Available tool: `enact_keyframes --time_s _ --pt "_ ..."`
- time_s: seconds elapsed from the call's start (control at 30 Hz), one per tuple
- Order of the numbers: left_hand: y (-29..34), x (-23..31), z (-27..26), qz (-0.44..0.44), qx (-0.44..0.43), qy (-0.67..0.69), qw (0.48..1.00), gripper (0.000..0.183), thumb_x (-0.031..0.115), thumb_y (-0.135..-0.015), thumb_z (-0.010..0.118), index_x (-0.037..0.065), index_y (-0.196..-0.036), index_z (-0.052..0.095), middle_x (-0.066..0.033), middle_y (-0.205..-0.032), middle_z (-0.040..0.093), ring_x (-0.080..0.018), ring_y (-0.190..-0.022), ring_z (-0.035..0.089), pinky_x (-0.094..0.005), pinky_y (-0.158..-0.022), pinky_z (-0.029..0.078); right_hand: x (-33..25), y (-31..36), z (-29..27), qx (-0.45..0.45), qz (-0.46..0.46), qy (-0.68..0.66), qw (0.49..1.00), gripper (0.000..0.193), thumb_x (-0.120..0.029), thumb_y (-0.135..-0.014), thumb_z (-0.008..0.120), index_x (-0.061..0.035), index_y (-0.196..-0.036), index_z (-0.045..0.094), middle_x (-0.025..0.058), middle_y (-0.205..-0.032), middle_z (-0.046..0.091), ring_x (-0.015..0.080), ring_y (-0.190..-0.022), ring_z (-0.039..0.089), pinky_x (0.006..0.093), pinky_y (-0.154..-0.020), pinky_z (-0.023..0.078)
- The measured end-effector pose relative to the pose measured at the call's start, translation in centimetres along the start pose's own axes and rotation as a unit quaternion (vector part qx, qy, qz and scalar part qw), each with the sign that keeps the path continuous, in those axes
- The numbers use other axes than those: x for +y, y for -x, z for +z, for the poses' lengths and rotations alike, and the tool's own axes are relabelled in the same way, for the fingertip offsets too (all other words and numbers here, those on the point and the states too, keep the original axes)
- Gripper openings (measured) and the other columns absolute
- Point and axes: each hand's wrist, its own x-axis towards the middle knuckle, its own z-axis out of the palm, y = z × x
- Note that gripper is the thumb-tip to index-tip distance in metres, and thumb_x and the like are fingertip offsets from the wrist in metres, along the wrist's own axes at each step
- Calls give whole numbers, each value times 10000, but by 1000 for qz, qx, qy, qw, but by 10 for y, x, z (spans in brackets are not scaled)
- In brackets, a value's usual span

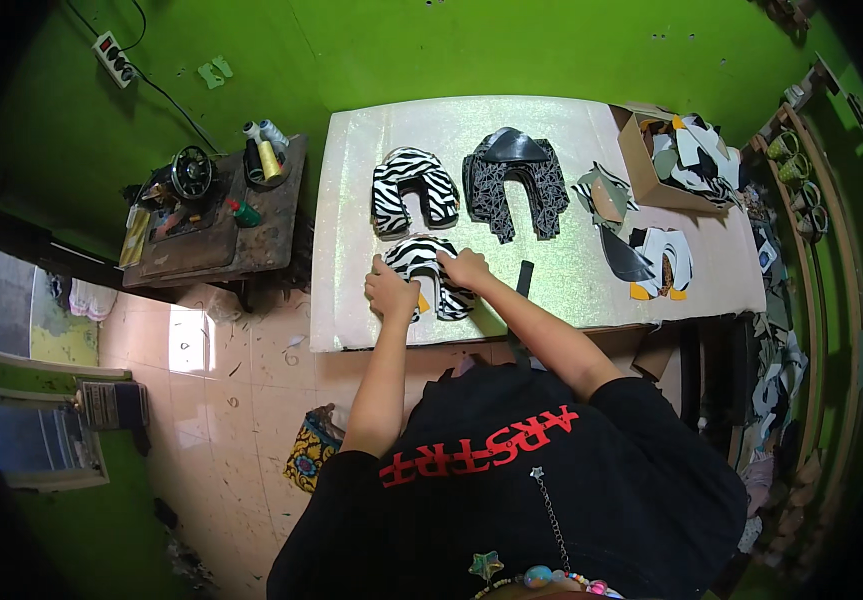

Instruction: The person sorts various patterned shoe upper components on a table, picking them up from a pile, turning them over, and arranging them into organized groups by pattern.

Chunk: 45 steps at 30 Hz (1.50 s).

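A zebra-striped, U-shaped fabric piece (419,250) lies near the front edge of the table, with its two legs toward me. My left hand (391,293) is closed over its left leg, and a bit of yellow shows beside the fingers. My right hand (465,271) grips the upper right part of the curve, thumb and fingers partly hidden. Just beyond sits a stack of similar zebra-striped pieces (387,196). Right of that is a stack of dark patterned U-shaped pieces (486,185), topped by a black curved piece (515,147).
On the pale shiny table (346,250) lie a black strip (525,278), another black curved piece (625,258) and white U-shaped pieces (679,250). A cardboard box (651,178) of scraps stands at the far right. Leftward are a sewing machine (191,175) and thread cones (269,160).
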Motion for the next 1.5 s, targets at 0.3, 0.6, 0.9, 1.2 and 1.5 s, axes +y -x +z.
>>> enact_keyframes --time_s 0.3,0.6,0.9,1.2,1.5 --pt "-1 -4 -3 -1 17 -7 1000 948 210 -568 787 141 -1338 237 -194 -1213 409 -377 -1163 395 -515 -911 392 -3 0 7 -3 -2 -10 1000 776 -603 -765 486 96 -1093 562 328 -1114 538 429 -1049 537 428 -907 434" --pt "24 10 0 127 164 53 977 962 238 -595 746 83 -1369 197 -203 -1371 192 -365 -1298 125 -504 -1059 93 14 7 -8 -38 -6 -52 998 833 -614 -757 515 99 -1186 473 321 -1194 485 422 -1103 510 421 -931 421" --pt "72 90 23 338 211 152 905 698 164 -686 638 36 -1270 279 -221 -1370 156 -396 -1275 115 -543 -1007 102 90 12 -60 43 -110 -157 980 532 -430 -782 619 29 -1045 566 220 -879 617 314 -839 616 369 -750 475" --pt "110 184 82 388 156 198 887 655 139 -671 627 44 -1244 325 -219 -1340 212 -388 -1253 162 -520 -1009 126 179 10 -171 205 -143 -254 934 285 -240 -786 645 -21 -966 615 98 -742 634 183 -653 609 304 -611 473" --pt "168 295 157 453 109 201 862 640 181 -682 600 53 -1253 341 -232 -1347 204 -406 -1267 143 -527 -1011 103 313 -8 -327 525 -124 -212 815 292 -76 -734 651 -52 -1004 542 106 -883 513 217 -789 520 323 -692 450"
